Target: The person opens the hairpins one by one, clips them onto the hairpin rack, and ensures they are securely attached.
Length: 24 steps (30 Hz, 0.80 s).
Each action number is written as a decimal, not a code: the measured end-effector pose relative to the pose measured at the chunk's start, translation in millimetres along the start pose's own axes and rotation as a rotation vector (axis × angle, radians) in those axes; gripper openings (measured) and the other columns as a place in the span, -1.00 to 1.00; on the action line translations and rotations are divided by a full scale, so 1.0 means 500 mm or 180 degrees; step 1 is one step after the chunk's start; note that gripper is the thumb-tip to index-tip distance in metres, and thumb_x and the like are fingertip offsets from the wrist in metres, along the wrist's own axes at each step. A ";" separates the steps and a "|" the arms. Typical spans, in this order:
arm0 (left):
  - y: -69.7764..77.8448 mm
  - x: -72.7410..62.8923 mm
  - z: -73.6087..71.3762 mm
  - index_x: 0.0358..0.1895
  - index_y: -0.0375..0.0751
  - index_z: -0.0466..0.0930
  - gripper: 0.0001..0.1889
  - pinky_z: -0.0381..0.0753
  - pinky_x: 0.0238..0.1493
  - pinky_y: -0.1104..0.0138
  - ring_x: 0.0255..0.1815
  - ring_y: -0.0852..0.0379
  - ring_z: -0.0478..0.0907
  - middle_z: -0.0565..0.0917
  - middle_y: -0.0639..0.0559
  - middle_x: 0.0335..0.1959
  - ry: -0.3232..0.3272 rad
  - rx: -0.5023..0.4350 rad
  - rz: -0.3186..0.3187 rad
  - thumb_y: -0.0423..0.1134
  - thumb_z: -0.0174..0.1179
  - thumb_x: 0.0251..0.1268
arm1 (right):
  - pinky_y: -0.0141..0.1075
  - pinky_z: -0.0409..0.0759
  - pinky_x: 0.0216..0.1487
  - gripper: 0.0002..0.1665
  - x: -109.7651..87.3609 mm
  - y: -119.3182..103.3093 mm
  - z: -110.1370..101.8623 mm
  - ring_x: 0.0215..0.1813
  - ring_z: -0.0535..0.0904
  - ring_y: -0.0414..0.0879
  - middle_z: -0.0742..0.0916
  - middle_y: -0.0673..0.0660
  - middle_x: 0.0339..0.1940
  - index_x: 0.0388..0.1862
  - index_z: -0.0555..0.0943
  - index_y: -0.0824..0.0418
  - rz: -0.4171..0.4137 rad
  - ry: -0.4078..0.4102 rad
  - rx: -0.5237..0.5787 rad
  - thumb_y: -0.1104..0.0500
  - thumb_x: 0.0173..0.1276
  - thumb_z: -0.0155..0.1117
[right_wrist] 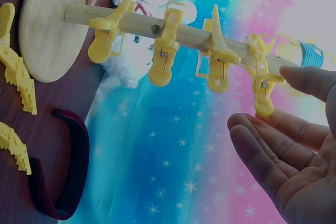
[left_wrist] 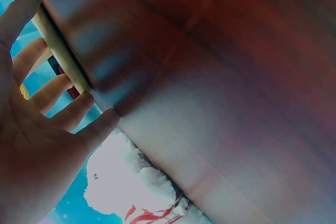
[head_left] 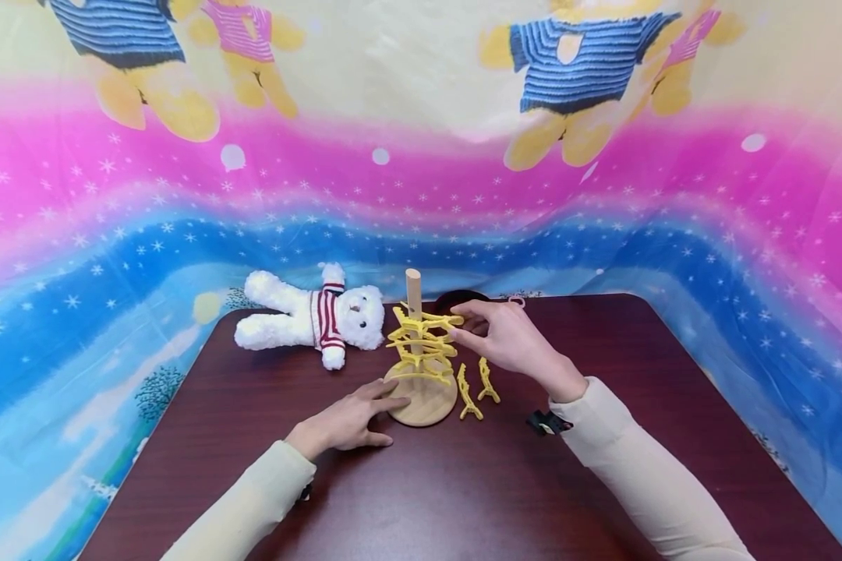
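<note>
A round wooden base (head_left: 421, 409) carries an upright wooden post (head_left: 413, 288). Several yellow hair clips (right_wrist: 164, 59) are clamped one above another along the post. My right hand (head_left: 508, 339) is at the uppermost hair clip (right_wrist: 262, 90), pinching its tail end between thumb and forefinger; the other fingers are loosely bent. My left hand (head_left: 347, 417) lies low at the left of the base, fingers spread, with fingertips (left_wrist: 84, 98) on its edge. Two loose yellow hair clips (head_left: 469, 392) lie on the table to the right of the base.
A white teddy bear (head_left: 281, 333) in a red-striped top lies left of the post. Behind the stand is a dark red headband (right_wrist: 76, 174), with a small pink loop (head_left: 516, 301) near the table's far edge. A printed cloth (head_left: 386, 187) hangs around the dark wooden table (head_left: 421, 499).
</note>
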<state>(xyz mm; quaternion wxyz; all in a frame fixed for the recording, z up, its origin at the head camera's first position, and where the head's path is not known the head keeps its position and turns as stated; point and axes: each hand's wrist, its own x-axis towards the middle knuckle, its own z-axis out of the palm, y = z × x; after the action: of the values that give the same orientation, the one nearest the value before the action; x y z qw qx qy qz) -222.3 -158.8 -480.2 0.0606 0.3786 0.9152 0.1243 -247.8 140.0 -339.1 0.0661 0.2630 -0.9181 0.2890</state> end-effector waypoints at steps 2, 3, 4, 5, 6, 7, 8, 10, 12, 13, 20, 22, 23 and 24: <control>0.000 0.000 -0.001 0.48 0.09 0.36 -0.27 0.30 0.49 -0.03 0.59 -0.22 0.13 0.19 -0.19 0.58 -0.0004 0.0005 0.0000 0.06 0.37 0.24 | -0.18 0.72 -0.07 -0.51 -0.004 0.006 -0.003 -0.16 0.76 -0.18 0.81 0.01 -0.17 0.18 0.65 0.09 0.0022 -0.0010 0.0059 -0.08 0.35 0.38; 0.000 0.000 -0.001 0.48 0.09 0.36 -0.27 0.30 0.49 -0.03 0.59 -0.23 0.13 0.19 -0.19 0.58 -0.0003 0.0011 0.0001 0.06 0.37 0.24 | -0.18 0.72 -0.08 -0.50 -0.005 0.010 -0.004 -0.17 0.76 -0.17 0.81 0.01 -0.17 0.19 0.65 0.10 0.0021 -0.0005 0.0079 -0.08 0.34 0.38; 0.000 0.000 -0.001 0.48 0.09 0.36 -0.27 0.30 0.49 -0.02 0.59 -0.23 0.13 0.20 -0.19 0.58 -0.0001 0.0016 0.0003 0.06 0.37 0.24 | -0.18 0.72 -0.08 -0.51 -0.007 0.016 -0.005 -0.17 0.76 -0.18 0.81 0.01 -0.17 0.18 0.65 0.10 0.0025 0.0005 0.0094 -0.08 0.34 0.38; -0.001 0.001 -0.001 0.48 0.08 0.36 -0.27 0.30 0.49 -0.02 0.58 -0.23 0.14 0.20 -0.19 0.58 0.0002 0.0019 0.0006 0.06 0.37 0.24 | -0.19 0.72 -0.09 -0.51 -0.009 0.021 -0.006 -0.18 0.76 -0.18 0.81 0.00 -0.18 0.18 0.65 0.09 0.0039 0.0010 0.0105 -0.08 0.34 0.38; -0.001 0.001 0.000 0.48 0.08 0.36 -0.27 0.30 0.49 -0.02 0.58 -0.23 0.14 0.20 -0.19 0.58 0.0003 0.0022 0.0004 0.07 0.37 0.24 | -0.20 0.71 -0.10 -0.51 -0.010 0.027 -0.007 -0.18 0.75 -0.19 0.81 -0.01 -0.18 0.17 0.66 0.09 0.0056 0.0013 0.0120 -0.09 0.34 0.38; -0.001 0.001 0.000 0.47 0.08 0.37 -0.27 0.30 0.49 -0.02 0.58 -0.23 0.14 0.20 -0.19 0.58 0.0005 0.0021 0.0006 0.07 0.37 0.24 | -0.21 0.71 -0.11 -0.52 -0.012 0.032 -0.008 -0.18 0.75 -0.19 0.81 -0.02 -0.18 0.17 0.66 0.08 0.0077 0.0013 0.0122 -0.09 0.34 0.38; -0.001 0.001 0.000 0.47 0.08 0.37 -0.27 0.30 0.49 -0.02 0.58 -0.23 0.14 0.20 -0.19 0.58 0.0005 0.0022 0.0007 0.07 0.37 0.24 | -0.21 0.71 -0.11 -0.52 -0.014 0.038 -0.009 -0.18 0.75 -0.20 0.80 -0.02 -0.17 0.16 0.67 0.08 0.0093 0.0017 0.0119 -0.10 0.35 0.37; -0.001 0.002 0.000 0.47 0.08 0.37 -0.28 0.30 0.49 -0.02 0.58 -0.24 0.14 0.20 -0.19 0.58 0.0005 0.0018 0.0007 0.06 0.37 0.24 | -0.22 0.71 -0.11 -0.54 -0.018 0.048 -0.010 -0.18 0.74 -0.20 0.80 -0.03 -0.16 0.14 0.68 0.06 0.0144 0.0022 0.0117 -0.11 0.35 0.36; -0.001 0.002 0.000 0.47 0.08 0.37 -0.28 0.31 0.49 -0.03 0.58 -0.24 0.14 0.20 -0.19 0.58 0.0000 0.0010 0.0001 0.06 0.37 0.24 | -0.20 0.71 -0.09 -0.56 -0.021 0.058 -0.010 -0.17 0.73 -0.20 0.80 -0.02 -0.12 0.11 0.68 0.06 0.0170 0.0033 0.0126 -0.11 0.35 0.36; -0.001 0.002 0.001 0.47 0.08 0.37 -0.28 0.31 0.49 -0.03 0.58 -0.24 0.14 0.20 -0.19 0.58 -0.0004 0.0004 -0.0001 0.06 0.37 0.24 | -0.18 0.71 -0.08 -0.57 -0.023 0.064 -0.009 -0.17 0.73 -0.19 0.80 -0.01 -0.11 0.10 0.69 0.06 0.0175 0.0042 0.0130 -0.10 0.35 0.36; -0.001 0.002 0.000 0.48 0.08 0.36 -0.27 0.32 0.48 -0.03 0.58 -0.23 0.14 0.19 -0.19 0.58 -0.0004 0.0017 -0.0006 0.05 0.37 0.24 | -0.14 0.70 -0.08 -0.62 -0.036 0.096 0.003 -0.19 0.73 -0.18 0.81 -0.01 -0.12 0.05 0.70 0.03 0.0235 0.0095 0.0171 -0.08 0.34 0.37; -0.001 0.001 -0.001 0.47 0.08 0.37 -0.27 0.32 0.48 -0.02 0.58 -0.23 0.14 0.20 -0.19 0.58 -0.0001 0.0022 -0.0002 0.06 0.37 0.24 | -0.17 0.70 -0.10 -0.63 -0.039 0.107 0.009 -0.20 0.72 -0.19 0.81 -0.02 -0.14 0.05 0.71 0.04 0.0245 0.0096 0.0180 -0.08 0.35 0.37; -0.001 0.002 0.000 0.47 0.09 0.37 -0.28 0.32 0.48 -0.02 0.58 -0.23 0.14 0.20 -0.20 0.58 0.0000 0.0030 -0.0001 0.06 0.37 0.24 | -0.19 0.69 -0.11 -0.64 -0.041 0.112 0.012 -0.21 0.72 -0.20 0.81 -0.02 -0.14 0.04 0.71 0.03 0.0260 0.0100 0.0185 -0.08 0.34 0.37; -0.001 0.002 0.000 0.47 0.08 0.37 -0.28 0.32 0.48 -0.02 0.58 -0.23 0.14 0.20 -0.20 0.58 0.0002 0.0035 0.0002 0.06 0.37 0.24 | -0.21 0.69 -0.12 -0.64 -0.042 0.117 0.015 -0.21 0.72 -0.20 0.81 -0.03 -0.15 0.03 0.71 0.03 0.0267 0.0104 0.0184 -0.08 0.34 0.37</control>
<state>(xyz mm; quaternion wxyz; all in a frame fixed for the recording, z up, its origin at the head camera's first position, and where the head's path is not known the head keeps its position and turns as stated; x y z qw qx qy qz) -223.3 -158.7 -480.3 0.0581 0.3792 0.9158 0.1193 -260.0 185.8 -380.3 0.0613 0.2214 -0.9184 0.3221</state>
